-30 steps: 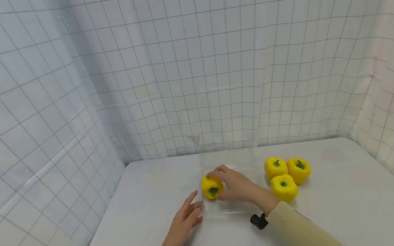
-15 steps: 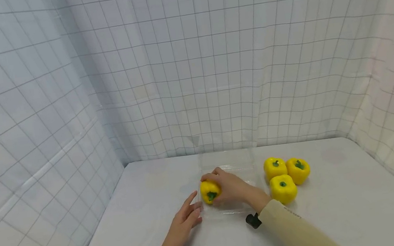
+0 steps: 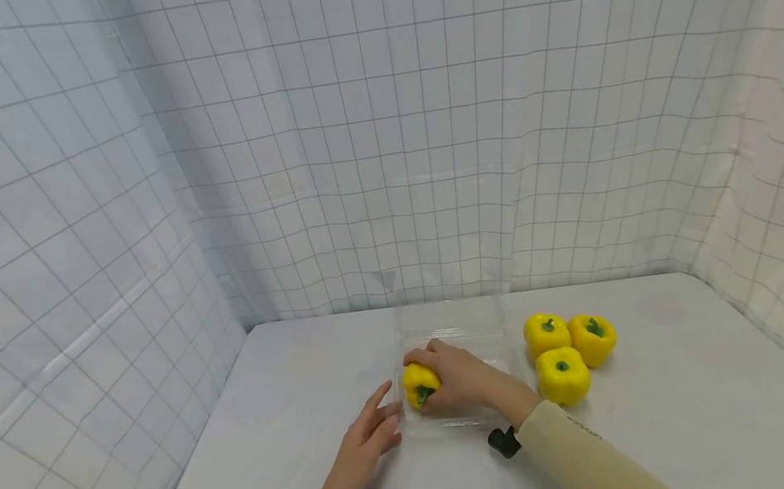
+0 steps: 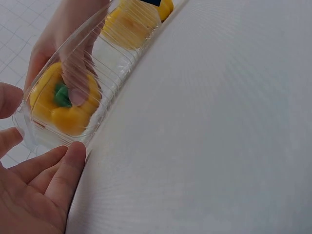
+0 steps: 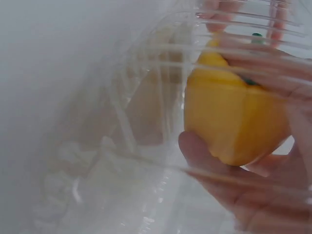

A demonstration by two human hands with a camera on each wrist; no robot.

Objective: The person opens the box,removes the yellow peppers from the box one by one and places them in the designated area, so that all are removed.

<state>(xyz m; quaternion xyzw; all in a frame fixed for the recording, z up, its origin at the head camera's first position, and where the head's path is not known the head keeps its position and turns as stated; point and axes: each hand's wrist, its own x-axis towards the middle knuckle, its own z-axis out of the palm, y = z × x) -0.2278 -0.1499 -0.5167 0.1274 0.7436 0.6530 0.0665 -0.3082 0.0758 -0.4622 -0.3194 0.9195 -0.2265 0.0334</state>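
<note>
In the head view, my right hand holds a yellow bell pepper inside the left end of a clear plastic box. The box's clear lid lies open at the back. Through the plastic in the left wrist view, the pepper shows its green stem, with the right thumb beside it. In the right wrist view, the fingers curl around the pepper's sides. My left hand rests on the table at the box's left side, fingers loosely extended and touching the box's edge.
Right of the box, a group of 3 yellow bell peppers stands close together: one at the back, one at the right and one in front. White grid-patterned curtains surround the white table.
My right hand has shifted slightly left and nearer with the bell pepper, whose stem now tilts more toward the near side. The left hand has stayed almost still.
</note>
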